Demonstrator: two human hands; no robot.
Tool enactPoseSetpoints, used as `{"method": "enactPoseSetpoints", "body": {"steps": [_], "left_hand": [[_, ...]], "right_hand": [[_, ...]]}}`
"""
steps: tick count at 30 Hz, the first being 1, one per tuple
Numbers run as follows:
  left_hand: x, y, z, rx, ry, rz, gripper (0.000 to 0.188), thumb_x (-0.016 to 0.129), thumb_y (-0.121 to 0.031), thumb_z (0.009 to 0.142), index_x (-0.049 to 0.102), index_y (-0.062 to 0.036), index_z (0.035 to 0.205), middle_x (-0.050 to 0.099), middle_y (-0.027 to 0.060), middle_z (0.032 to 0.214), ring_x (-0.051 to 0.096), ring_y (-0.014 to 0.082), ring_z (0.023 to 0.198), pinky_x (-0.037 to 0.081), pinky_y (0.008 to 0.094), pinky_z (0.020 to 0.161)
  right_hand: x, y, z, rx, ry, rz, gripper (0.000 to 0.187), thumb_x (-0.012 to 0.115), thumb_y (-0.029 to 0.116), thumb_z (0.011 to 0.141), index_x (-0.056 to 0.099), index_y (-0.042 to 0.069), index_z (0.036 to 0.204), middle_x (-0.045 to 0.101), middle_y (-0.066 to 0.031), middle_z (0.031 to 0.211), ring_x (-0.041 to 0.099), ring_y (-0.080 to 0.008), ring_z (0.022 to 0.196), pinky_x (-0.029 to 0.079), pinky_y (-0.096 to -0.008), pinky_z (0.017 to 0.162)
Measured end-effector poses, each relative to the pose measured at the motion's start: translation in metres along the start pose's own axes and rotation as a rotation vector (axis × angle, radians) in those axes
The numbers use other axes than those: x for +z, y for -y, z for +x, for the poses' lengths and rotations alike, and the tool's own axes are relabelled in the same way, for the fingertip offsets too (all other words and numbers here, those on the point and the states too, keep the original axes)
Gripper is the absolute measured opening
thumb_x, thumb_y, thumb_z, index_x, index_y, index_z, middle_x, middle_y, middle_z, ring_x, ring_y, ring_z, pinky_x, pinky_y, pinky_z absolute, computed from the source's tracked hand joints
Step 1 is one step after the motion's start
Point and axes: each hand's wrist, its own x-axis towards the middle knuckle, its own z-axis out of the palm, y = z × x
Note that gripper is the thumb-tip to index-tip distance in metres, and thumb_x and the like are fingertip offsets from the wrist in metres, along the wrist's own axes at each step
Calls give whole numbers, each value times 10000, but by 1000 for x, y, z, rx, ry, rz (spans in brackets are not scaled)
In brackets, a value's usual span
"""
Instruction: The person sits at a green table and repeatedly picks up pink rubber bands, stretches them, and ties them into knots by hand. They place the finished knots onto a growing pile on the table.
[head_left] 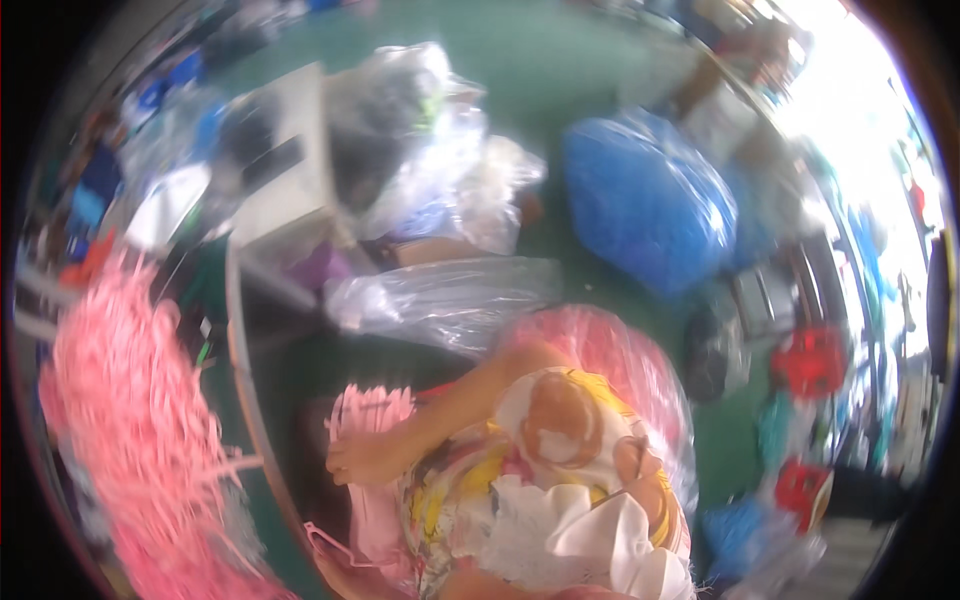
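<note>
My right hand (pixel 365 460), on an arm reaching in from the right, is closed around a bundle of pink strips (pixel 372 405). The bundle's short ends fan out above the fingers, and its longer part (pixel 378 525) hangs below them. At the lower edge, part of my left hand or wrist (pixel 345 578) shows beside a thin pink loop (pixel 328 541); its fingers are not clear. Patterned yellow and white cloth (pixel 470 500) lies over my body, with a plain white piece (pixel 560 525) on it. A large heap of pink strips (pixel 140 410) sits at the left.
A curved edge (pixel 240 370) runs between me and the pink heap. Ahead lie a clear plastic bag (pixel 450 295), a white box (pixel 285 190) and several filled clear bags (pixel 400 130). A big blue bag (pixel 645 195) and red plastic items (pixel 808 360) stand at the right.
</note>
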Motion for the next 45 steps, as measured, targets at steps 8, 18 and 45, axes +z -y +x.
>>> {"method": "enactPoseSetpoints", "body": {"steps": [8, 18, 45], "left_hand": [[46, -22, -17, -55, 134, 362, 173, 561, -222, 931, 557, -51, 901, 406, -15, 629, 380, 92, 583, 306, 239, 531], [37, -16, -17, -21, 236, 310, 187, 557, -205, 931, 541, -35, 853, 402, 0, 623, 374, 103, 580, 303, 254, 527], [14, -30, -25, -12, 284, 496, 252, 502, -190, 952, 557, -8, 1117, 581, 65, 996, 529, 145, 899, 434, 264, 772]], "right_hand": [[52, -27, -8, 162, 304, -221, 184, 638, 224, 748, 701, 142, 901, 588, -37, 1062, 504, -258, 1068, 369, -478, 936], [18, -9, 19, 169, 520, -386, 178, 638, 244, 793, 721, 189, 941, 579, -19, 1138, 469, -256, 1159, 275, -568, 1048], [56, -19, 19, -17, 346, -313, 284, 732, 246, 550, 703, 134, 809, 668, -64, 938, 587, -278, 976, 383, -604, 893]]}}
